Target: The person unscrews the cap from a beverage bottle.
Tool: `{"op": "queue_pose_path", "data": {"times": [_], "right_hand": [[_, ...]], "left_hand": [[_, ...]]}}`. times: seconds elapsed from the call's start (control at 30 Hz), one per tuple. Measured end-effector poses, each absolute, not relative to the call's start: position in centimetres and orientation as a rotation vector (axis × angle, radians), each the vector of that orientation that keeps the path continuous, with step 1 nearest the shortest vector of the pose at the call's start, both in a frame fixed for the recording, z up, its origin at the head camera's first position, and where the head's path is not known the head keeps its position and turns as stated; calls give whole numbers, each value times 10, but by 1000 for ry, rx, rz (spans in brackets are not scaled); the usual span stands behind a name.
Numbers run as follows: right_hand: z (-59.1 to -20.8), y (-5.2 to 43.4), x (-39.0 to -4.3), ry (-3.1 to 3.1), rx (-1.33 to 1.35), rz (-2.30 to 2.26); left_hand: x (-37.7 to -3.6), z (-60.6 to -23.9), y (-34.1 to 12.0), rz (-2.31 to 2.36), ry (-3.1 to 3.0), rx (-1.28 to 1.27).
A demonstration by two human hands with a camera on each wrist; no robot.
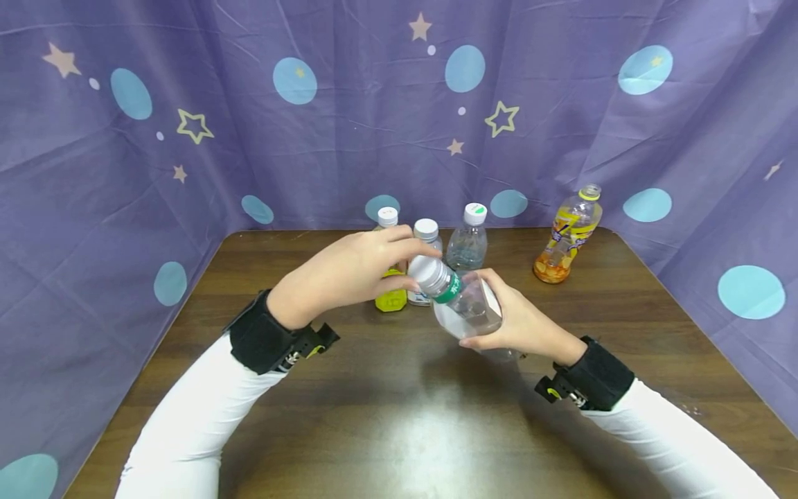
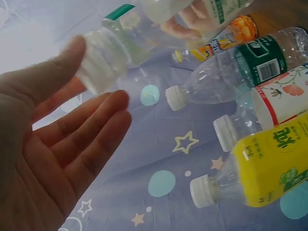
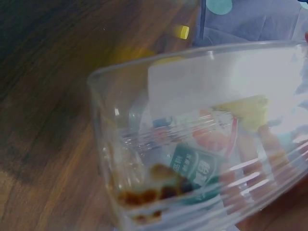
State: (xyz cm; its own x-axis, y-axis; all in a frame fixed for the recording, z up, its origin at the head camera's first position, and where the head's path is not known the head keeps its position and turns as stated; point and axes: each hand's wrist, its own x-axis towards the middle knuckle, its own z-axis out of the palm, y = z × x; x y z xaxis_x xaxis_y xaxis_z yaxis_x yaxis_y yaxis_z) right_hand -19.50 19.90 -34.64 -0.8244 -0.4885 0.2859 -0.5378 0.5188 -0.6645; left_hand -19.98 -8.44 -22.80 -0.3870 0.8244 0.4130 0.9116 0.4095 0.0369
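Note:
A clear, wide plastic bottle [image 1: 469,315] with a green neck band is held tilted over the table, its white cap [image 1: 427,272] toward the left. My right hand [image 1: 520,315] grips the bottle's body from the right, thumb below. At the cap, my left hand [image 1: 361,267] has thumb and index finger on opposite sides, pinching it; the other fingers extend fairly straight in the left wrist view. Brown spots [image 3: 139,197] show at the bottle's base in the right wrist view. Part of the body is hidden behind my right fingers.
Behind the hands stand a yellow-labelled bottle [image 2: 274,163], a bottle with a fruit-print label [image 2: 284,96] and a clear green-labelled bottle [image 1: 467,246], all white-capped. An uncapped bottle with orange liquid [image 1: 564,235] is at the back right. A purple curtain [image 1: 374,159] borders the wooden table [image 1: 349,416].

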Motion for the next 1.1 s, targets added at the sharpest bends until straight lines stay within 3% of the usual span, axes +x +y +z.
{"op": "queue_pose_path", "data": {"times": [0.63,1.1], "right_hand": [[-347,201,-194,-2680,889,1186],[-349,203,-192,-2726,883,1171]], "left_hand": [[-204,-230,-82,-444,-2203,-1633],[-201,-228,-80,-415,-2501,-1495]]}}
